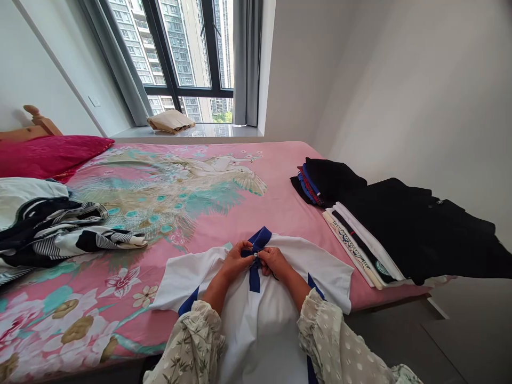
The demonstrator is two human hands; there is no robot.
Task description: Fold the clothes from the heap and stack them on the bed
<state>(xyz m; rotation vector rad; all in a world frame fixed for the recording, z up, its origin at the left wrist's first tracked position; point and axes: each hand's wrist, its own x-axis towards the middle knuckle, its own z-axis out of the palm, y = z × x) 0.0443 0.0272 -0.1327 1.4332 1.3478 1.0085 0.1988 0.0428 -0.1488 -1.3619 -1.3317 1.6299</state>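
White shirt (266, 325) on near edge of bed (282, 181), long axis near to far; left hand (238, 260) and right hand (277, 262), equally close, pinching front of blue collar (260, 238) around button (256, 254)

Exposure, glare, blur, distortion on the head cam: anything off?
Head view: daylight from the black-framed glass window dominates, reflecting off the glossy pale windowsill; head view: black fabric garments lose fold detail, picture edges look stretched; head view: left hand and right hand at the blue fabric collar of the white short-sleeved shirt show no obvious motion blur.
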